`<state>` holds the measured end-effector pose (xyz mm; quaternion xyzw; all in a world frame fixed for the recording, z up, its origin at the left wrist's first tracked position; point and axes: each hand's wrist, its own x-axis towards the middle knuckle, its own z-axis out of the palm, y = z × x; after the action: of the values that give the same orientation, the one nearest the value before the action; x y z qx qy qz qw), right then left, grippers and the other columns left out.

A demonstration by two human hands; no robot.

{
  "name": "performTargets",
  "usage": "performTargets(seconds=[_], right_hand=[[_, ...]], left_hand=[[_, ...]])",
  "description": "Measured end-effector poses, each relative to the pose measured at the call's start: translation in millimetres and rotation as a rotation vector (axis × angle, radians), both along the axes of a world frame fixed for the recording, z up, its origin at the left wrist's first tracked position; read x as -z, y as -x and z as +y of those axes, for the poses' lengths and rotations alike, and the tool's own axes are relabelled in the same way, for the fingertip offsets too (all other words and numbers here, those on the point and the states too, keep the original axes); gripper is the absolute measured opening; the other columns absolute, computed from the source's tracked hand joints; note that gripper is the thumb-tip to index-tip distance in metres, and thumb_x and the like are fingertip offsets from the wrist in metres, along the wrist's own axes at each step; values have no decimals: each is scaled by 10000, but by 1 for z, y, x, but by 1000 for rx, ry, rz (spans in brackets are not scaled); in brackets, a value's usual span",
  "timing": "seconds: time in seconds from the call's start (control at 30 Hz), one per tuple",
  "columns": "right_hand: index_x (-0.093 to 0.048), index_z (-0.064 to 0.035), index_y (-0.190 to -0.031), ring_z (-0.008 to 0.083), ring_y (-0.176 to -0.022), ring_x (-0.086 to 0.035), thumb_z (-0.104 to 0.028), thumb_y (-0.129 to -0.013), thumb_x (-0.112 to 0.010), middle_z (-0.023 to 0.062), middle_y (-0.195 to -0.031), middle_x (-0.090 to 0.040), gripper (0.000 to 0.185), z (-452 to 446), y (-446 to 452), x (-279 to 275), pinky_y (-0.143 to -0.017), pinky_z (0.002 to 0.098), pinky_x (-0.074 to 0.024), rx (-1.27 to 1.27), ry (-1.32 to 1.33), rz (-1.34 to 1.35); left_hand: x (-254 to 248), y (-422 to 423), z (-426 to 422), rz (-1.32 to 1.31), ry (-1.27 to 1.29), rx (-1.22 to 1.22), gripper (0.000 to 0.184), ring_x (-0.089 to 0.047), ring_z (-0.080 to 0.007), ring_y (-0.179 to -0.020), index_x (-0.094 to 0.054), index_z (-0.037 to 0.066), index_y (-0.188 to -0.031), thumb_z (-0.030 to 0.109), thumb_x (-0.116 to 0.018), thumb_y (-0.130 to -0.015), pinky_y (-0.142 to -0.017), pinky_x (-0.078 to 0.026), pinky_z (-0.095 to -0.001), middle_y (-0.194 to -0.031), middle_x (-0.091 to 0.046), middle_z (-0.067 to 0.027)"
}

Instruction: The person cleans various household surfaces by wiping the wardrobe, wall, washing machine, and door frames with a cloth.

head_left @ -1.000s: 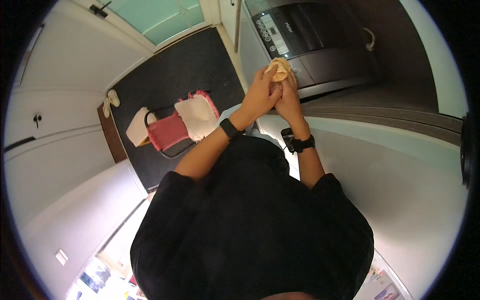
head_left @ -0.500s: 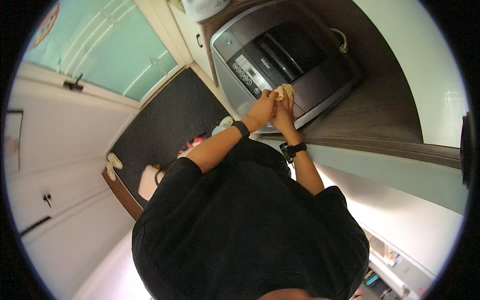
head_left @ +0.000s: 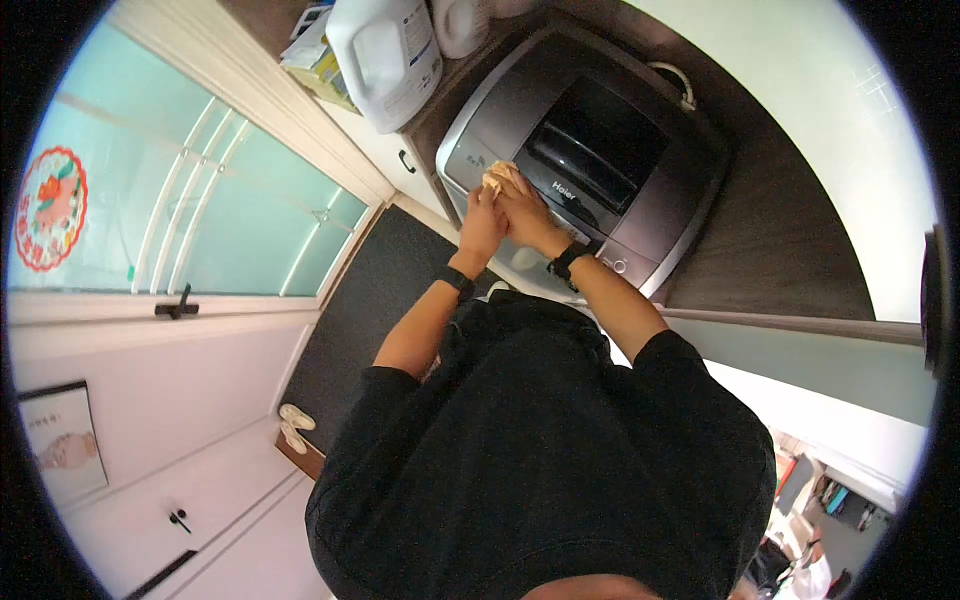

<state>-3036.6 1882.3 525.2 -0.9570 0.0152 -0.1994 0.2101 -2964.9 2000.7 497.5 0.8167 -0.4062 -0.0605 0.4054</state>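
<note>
A crumpled yellowish cloth [head_left: 497,176] is bunched at my fingertips, over the front left part of a dark grey washing machine [head_left: 655,235]. My right hand [head_left: 525,214] grips it from the right side, fingers stretched forward along it. Close against that hand, my left hand [head_left: 482,226] has its fingers closed at the near end of the cloth. Both hands hide much of the control panel. The machine's dark window lid [head_left: 595,140] is down.
A large white jug [head_left: 385,65] and a second white container [head_left: 460,25] stand on the cabinet left of the machine. A pale hose [head_left: 680,75] lies behind it. A frosted glass door [head_left: 120,200] and pale shoes [head_left: 293,425] are to the left.
Both hands have moved left along the machine's front with the cloth. The view has shifted too, showing more of the jugs and the glass door.
</note>
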Motion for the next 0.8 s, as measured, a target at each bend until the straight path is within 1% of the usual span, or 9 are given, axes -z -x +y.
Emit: performTargets(seconds=[0.13,0.17,0.27,0.3,0.4,0.43,0.53,0.67,0.8], right_hand=[[-471,-35,-1324,376,-1361,-293,-103,-771,-615,175,-1398,-409,575,-25,-3,-17,-1128,447,-276,137,20,19],[-500,-66,-1301,384,-1332,-335,-126,-764,-635,166,-1393,-413,557,-34,1,-25,-1124,449,-284,160,1,-112],[-514,-67,-1272,388,-1296,-378,-138,-762,-652,170,-1382,-426,533,-54,29,-15,-1066,459,-368,379,-77,-92],[-511,-56,-1260,383,-1204,-450,-161,-743,-683,174,-1297,-486,555,-60,42,-6,-948,457,-468,446,-25,-87],[-497,-52,-1267,383,-1101,-496,-196,-708,-721,174,-1190,-533,619,-72,84,4,-838,448,-516,603,-24,112],[-498,-48,-1270,379,-1026,-520,-220,-691,-741,160,-1125,-549,651,-73,95,5,-827,448,-515,659,-29,80],[-495,-37,-1272,378,-1023,-527,-223,-710,-735,161,-1136,-556,639,-79,107,4,-854,453,-503,613,-74,73],[-502,-29,-1268,380,-1003,-538,-274,-750,-701,175,-1112,-580,606,-71,90,-15,-872,456,-488,684,-55,174],[-554,-47,-1198,349,-976,-553,-238,-763,-678,148,-1074,-585,491,-74,73,-9,-834,430,-500,701,64,247]], left_hand=[[-22,-17,-33,-81,70,137,518,-532,-482,-1041,-402,-12,-1260,46,-606,-788,-856,-489,-477,-1294,-413,-295],[-25,-18,-47,-50,117,170,501,-550,-463,-1026,-422,-5,-1248,77,-612,-792,-832,-501,-476,-1287,-441,-273],[-12,-19,-97,-209,49,338,482,-592,-429,-959,-453,3,-1231,119,-623,-795,-785,-521,-471,-1243,-488,-234],[-29,-8,-107,-252,-24,367,395,-628,-384,-875,-514,17,-1140,174,-626,-795,-730,-536,-456,-1123,-557,-194],[-43,27,-132,-243,-123,456,291,-640,-363,-825,-539,29,-1032,190,-612,-801,-695,-539,-444,-998,-590,-166],[-35,37,-141,-270,-86,500,219,-643,-350,-817,-542,41,-962,196,-585,-814,-670,-539,-436,-932,-606,-148],[-36,50,-150,-286,13,527,204,-643,-351,-801,-543,40,-963,184,-572,-822,-659,-538,-438,-924,-604,-152],[-62,28,-140,-171,-187,623,296,-647,-383,-831,-556,61,-1131,209,-555,-875,-682,-558,-458,-1037,-617,-204],[-33,10,-147,-241,-183,570,284,-663,-371,-789,-583,37,-1050,246,-564,-859,-661,-552,-452,-967,-648,-202]])
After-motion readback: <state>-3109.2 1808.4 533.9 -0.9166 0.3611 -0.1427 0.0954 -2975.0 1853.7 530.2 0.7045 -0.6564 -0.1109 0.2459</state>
